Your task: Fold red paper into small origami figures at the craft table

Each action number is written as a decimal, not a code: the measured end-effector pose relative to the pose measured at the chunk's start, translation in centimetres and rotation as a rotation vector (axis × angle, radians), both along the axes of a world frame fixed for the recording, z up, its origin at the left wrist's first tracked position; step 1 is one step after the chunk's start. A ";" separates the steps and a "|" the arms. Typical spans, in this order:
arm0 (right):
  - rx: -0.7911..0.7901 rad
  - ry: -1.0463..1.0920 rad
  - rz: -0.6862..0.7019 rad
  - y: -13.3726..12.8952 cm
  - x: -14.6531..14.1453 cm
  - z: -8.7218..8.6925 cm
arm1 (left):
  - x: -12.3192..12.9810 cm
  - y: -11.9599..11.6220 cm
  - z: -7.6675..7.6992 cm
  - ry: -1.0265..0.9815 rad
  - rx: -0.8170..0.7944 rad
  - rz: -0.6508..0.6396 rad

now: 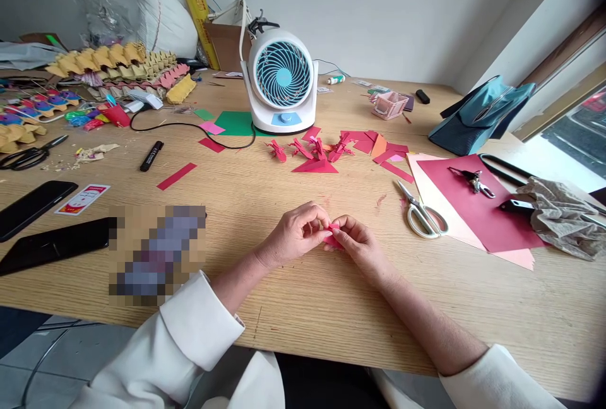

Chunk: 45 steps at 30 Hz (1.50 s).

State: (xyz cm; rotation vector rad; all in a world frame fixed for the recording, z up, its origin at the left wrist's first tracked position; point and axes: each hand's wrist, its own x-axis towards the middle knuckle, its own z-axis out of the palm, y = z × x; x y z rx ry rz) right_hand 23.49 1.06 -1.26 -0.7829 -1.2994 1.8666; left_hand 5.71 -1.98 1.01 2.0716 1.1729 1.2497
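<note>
Between my fingertips, over the middle of the table, is a small piece of folded red paper (334, 241). My left hand (303, 227) pinches it from the left, thumb and forefinger closed on its top. From the right, my right hand (356, 242) grips the same paper with thumb and fingers. Most of the paper is hidden by the fingers. Beyond my hands lie several folded red paper figures (303, 149) and a larger folded red triangle (315, 166). White-handled scissors (425, 218) rest to the right of my right hand.
A white fan (284, 120) stands behind the paper figures. Red and cream sheets (468, 207) lie at right, near a blue bag (478, 118). Phones (61, 245), a marker (151, 156) and a red strip (177, 176) lie at left. Egg cartons (118, 71) are stacked at the back left.
</note>
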 end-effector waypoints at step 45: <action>0.333 -0.256 -0.191 -0.3 0.2 -0.3 | 1.1 -0.2 -1.3 -0.005 0.028 0.204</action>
